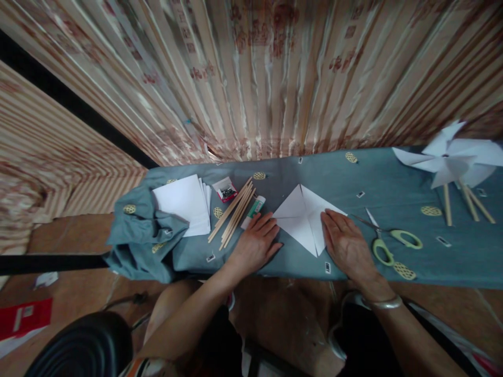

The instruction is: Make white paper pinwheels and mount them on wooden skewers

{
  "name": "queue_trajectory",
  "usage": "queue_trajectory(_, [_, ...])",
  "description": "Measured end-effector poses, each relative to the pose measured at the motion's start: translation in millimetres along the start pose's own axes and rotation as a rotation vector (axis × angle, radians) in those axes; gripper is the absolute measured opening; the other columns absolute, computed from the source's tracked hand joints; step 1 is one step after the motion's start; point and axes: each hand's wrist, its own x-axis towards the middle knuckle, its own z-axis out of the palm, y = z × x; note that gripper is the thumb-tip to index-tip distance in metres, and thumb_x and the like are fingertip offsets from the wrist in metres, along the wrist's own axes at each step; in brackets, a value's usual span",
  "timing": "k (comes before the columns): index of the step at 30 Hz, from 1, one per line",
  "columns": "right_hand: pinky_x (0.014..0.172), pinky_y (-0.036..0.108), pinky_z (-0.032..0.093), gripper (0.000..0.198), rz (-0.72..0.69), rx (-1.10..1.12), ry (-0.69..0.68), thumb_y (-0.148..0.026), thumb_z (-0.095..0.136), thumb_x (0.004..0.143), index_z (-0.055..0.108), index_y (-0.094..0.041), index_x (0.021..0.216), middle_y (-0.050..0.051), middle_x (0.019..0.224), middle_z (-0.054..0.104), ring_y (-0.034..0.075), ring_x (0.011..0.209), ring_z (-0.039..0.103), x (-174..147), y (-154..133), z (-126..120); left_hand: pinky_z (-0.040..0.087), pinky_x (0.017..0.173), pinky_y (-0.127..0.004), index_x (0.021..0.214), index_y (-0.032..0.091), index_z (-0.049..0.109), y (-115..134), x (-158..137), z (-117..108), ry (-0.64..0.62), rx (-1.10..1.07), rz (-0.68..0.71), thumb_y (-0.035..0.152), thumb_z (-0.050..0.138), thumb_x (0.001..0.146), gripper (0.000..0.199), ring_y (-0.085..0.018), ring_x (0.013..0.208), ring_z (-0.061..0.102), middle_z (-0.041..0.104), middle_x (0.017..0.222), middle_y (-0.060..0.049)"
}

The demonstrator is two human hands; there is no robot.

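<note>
Nearest to me, below the table edge, I see a round black stool seat [82, 345] at lower left and a red packet [25, 318] on the tiled floor. Above them both forearms reach up to the table, the right wrist wearing a silver bracelet [387, 302]. I have the left hand [255, 243] palm down, fingers loosely spread and closed on nothing, the fingertips at the left corner of a white paper square [297, 205]. The right hand [348, 246] lies flat too, its fingers extended close together over the sheet's right side. That square sits between the hands, turned like a diamond, with lines running inward from its top, left and bottom corners; the bottom one shows as a slit. Scissors with green handles [379, 235] lie spread just beyond the right hand's outer side. Just beside the left hand I make out a green-and-white tube [257, 206], then a bundle of wooden sticks [236, 212], a small red-and-white box [225, 189] of dark bits, and a stack of white paper [183, 201]. White pinwheels [451, 159] on sticks rest at the table's right end, all upon a blue-green cloth [346, 178]. Behind hangs a patterned, striped curtain [251, 78].
</note>
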Motion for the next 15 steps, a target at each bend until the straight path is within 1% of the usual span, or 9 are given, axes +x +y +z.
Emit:
queue_trajectory(3, [0.100,0.043,0.049,0.034,-0.009,-0.027,0.011,-0.015,0.047,0.095,0.060,0.000,0.123,0.021,0.124,0.066,0.031,0.115,0.059,0,0,0,0.049,0.106,-0.045,0.118,0.012,0.063,-2,-1,-5,0.110,-0.043,0.005,0.031,0.050,0.097,0.032,-0.026,0.123,0.058,0.068,0.123,-0.013])
queue_trajectory(5, [0.099,0.043,0.049,0.034,-0.013,-0.039,0.013,-0.016,0.047,0.096,0.059,-0.001,0.124,0.020,0.124,0.066,0.031,0.114,0.060,0,0,0,0.053,0.100,-0.042,0.117,0.014,0.063,-6,0,-10,0.184,-0.066,-0.019,0.027,0.049,0.097,0.028,-0.024,0.117,0.062,0.069,0.118,-0.012])
queue_trajectory(8, [0.098,0.043,0.050,0.034,-0.016,-0.042,0.013,-0.016,0.047,0.096,0.059,-0.001,0.124,0.020,0.124,0.066,0.031,0.113,0.060,0,0,0,0.055,0.095,-0.039,0.114,0.015,0.065,-16,0,-17,0.249,-0.083,-0.071,0.022,0.048,0.097,0.025,-0.022,0.107,0.064,0.070,0.110,-0.011])
queue_trajectory(11, [0.098,0.044,0.049,0.034,-0.020,-0.033,0.018,-0.016,0.047,0.095,0.059,0.000,0.123,0.022,0.124,0.066,0.031,0.113,0.060,0,0,-1,0.056,0.090,-0.036,0.108,0.016,0.067,-30,-3,-23,0.294,-0.078,-0.123,0.020,0.050,0.095,0.021,-0.021,0.097,0.065,0.070,0.101,-0.009])
queue_trajectory(15, [0.099,0.043,0.049,0.034,-0.012,-0.001,0.009,-0.017,0.046,0.096,0.059,0.000,0.123,0.022,0.124,0.065,0.030,0.114,0.060,0,0,-1,0.056,0.085,-0.033,0.098,0.017,0.071,-55,-13,-33,0.376,-0.074,-0.228,0.021,0.054,0.093,0.018,-0.020,0.093,0.065,0.069,0.095,-0.008])
